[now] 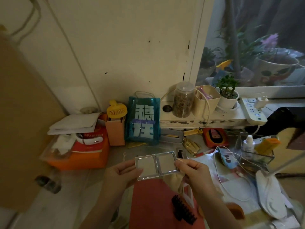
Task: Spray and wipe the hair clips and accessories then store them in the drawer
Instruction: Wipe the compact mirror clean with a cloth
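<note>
While the folding compact mirror [156, 163] lies opened flat between both hands, the left hand [123, 175] holds its left panel, fingers curled under and thumb on the rim, apparently to steady it with both glass faces turned up. The right hand [194, 171] pinches the right panel's edge together with a beige cloth [175, 180] that hangs below its fingers, which suggests wiping is under way. Nearer the person than the right hand, a black claw hair clip [183, 210] waits on the red mat [148, 204]; no drawer is visible.
</note>
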Tool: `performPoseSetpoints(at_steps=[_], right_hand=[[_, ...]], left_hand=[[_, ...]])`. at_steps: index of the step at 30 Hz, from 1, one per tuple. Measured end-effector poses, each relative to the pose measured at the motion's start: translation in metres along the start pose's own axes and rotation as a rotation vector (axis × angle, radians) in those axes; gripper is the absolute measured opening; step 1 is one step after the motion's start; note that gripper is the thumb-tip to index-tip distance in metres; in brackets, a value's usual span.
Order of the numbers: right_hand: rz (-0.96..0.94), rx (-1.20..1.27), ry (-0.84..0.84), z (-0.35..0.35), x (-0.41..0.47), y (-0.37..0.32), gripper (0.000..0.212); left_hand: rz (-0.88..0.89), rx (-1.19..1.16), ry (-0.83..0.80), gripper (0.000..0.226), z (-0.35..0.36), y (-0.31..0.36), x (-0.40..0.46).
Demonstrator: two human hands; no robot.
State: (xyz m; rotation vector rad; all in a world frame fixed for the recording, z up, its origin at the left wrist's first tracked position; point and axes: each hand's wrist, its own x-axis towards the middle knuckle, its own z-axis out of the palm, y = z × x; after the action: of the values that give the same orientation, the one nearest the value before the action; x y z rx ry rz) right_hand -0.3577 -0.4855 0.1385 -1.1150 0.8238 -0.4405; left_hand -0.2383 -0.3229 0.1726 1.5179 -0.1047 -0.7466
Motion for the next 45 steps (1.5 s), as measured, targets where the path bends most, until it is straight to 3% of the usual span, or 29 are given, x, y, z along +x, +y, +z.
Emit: performPoseSetpoints(at_steps=[7,13,21,25,30,36,45], right_hand=[[-0.143,-0.092,0.141,0.005,-0.005,0.015,0.011],[-0.179,-0.160,0.179,0.014,-0.010,0.029,0.016],[-0.191,-0.032,0.171,0.021,-0.017,0.029,0.015],[-0.162,0.042,0.194,0.030,-0.016,0.038,0.003],[-0.146,0.099,0.180,0.038,-0.019,0.039,0.008],[-0.118,0.096,0.080,0.034,-0.022,0.034,0.015],[-0.090,0.106,0.055,0.029,-0.026,0.041,0.016]], left_hand=[[0.209,0.142,0.090,0.030,0.006,-0.013,-0.008],[0.269,0.263,0.153,0.032,0.003,-0.020,-0.002],[0.094,0.003,-0.057,0.028,-0.009,-0.017,0.003],[0.076,0.036,-0.246,0.036,-0.004,-0.015,0.000],[0.083,0.006,-0.246,0.048,-0.002,-0.017,0.001],[-0.070,-0.115,-0.331,0.050,-0.006,-0.019,0.011],[-0.027,0.019,-0.315,0.057,-0.001,-0.024,0.011]])
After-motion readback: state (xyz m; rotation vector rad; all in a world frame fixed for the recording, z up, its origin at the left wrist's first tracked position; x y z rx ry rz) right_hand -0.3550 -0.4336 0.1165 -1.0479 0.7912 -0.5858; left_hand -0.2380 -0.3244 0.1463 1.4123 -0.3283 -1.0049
